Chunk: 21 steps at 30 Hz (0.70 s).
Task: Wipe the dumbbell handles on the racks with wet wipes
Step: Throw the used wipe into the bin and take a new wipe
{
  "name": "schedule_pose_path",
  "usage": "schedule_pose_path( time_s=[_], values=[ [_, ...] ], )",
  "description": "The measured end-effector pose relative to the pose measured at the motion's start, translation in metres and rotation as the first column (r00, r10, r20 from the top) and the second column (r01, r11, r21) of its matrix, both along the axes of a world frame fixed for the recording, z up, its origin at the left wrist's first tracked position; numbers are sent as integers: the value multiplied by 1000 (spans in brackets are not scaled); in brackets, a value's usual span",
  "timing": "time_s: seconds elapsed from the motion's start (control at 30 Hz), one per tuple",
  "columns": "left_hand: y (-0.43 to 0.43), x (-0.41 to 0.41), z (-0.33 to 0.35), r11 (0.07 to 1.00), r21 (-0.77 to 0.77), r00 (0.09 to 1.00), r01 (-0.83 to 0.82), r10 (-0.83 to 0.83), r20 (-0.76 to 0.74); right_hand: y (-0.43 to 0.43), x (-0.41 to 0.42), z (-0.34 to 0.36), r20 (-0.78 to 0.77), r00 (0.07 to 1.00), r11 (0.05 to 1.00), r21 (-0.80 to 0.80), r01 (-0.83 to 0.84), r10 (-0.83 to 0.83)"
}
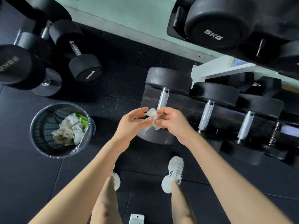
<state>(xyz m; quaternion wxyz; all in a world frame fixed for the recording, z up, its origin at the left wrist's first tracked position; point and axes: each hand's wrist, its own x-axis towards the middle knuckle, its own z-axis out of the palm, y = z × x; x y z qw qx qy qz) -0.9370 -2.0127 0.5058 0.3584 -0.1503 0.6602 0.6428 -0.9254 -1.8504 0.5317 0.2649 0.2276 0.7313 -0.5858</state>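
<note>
"Wet wipe (152, 118), white and crumpled: where is it?"

"Between the 2 hands, held in the air just over the near end of the silver knurled dumbbell handle (163, 99), at the left end of the black lower rack (226, 115). The left hand (131, 125) pinches one side of the wet wipe with thumb and fingertips, and the right hand (174, 125) pinches the other."

"How will it handle?"

"Light, limp and damp, I judge. It will bunch up and may tear if pulled hard. Best taken by its edges, spread, then wrapped round the bar. The handle is stiff and rough, and its black round weights look heavy, so wipe it where it lies."

"And around it?"

"2 more silver handles (205, 115) lie to the right on the same rack. On the floor to the left stands a round grey mesh bin (33, 125) with a clear liner, holding used white wipes (71, 128)."
</note>
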Motion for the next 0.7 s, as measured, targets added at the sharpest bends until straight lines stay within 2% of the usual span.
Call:
schedule_pose_path(
  time_s=[0.13, 0.23, 0.3, 0.43, 0.7],
  values=[
    [-21, 5, 30, 999, 8, 999, -35, 35, -31, -33, 6, 20, -87, 994, 995, 74, 66, -59],
    [-47, 9, 45, 992, -3, 992, -128, 128, 16, -77, 11, 22, -128, 989, 986, 141, 90, -72],
    [-76, 11, 48, 978, -39, 974, -207, 209, 81, -107, 14, 19, -102, 994, 988, 146, 48, -33],
    [-149, 17, 36, 939, -171, 935, -298, 323, 147, -169, 15, 10, 25, 997, 998, 5, -68, 67],
    [-271, 36, -26, 801, -493, 894, -340, 437, 94, -239, 12, -27, 102, 990, 992, 61, -108, 102]
  ],
)
